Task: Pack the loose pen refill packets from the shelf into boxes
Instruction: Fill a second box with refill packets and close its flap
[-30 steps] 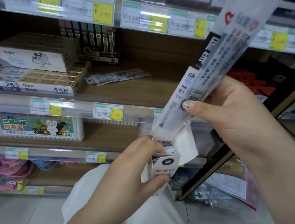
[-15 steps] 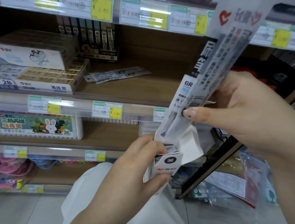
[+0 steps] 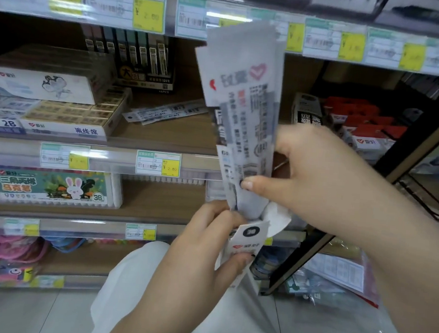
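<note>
My right hand [image 3: 316, 174] pinches a bundle of long white refill packets [image 3: 240, 109], held nearly upright with their lower ends inside the open top of a small white box [image 3: 244, 244]. My left hand [image 3: 206, 247] grips that box from the left, its open flap [image 3: 277, 219] sticking out to the right. A few more loose refill packets [image 3: 164, 112] lie flat on the wooden shelf [image 3: 168, 132] behind.
Eraser boxes [image 3: 66, 110] are stacked at the shelf's left and a black refill display [image 3: 142, 61] stands at the back. Red-and-white boxes [image 3: 363, 123] fill the right. A crayon case [image 3: 49, 186] sits one shelf lower. Plastic bags [image 3: 336, 277] lie on the floor at right.
The packet bundle has swung from leaning right to nearly upright and slid lower into the box. The view has shifted, revealing more of the shelf at right.
</note>
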Action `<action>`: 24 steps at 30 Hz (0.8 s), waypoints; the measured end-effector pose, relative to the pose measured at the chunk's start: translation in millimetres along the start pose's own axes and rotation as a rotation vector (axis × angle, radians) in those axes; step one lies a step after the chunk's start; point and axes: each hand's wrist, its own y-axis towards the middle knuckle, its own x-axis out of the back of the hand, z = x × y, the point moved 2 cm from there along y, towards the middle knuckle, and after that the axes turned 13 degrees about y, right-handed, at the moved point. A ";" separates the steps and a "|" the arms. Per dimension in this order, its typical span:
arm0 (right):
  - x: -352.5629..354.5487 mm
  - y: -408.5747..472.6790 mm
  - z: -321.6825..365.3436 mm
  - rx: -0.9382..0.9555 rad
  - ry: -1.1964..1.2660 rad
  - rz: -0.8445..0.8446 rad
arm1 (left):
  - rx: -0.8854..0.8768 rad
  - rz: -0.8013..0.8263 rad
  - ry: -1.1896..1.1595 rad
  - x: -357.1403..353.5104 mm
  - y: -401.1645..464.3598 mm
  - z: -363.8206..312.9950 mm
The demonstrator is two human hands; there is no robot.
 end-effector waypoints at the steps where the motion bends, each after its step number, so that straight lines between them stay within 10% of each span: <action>1: -1.5 0.5 -2.0 -0.007 0.061 0.003 | 0.008 -0.009 -0.001 0.6 -0.1 2.4; 24: 7.9 6.4 -18.3 -0.090 0.315 0.069 | 0.008 0.029 0.000 0.7 7.3 4.6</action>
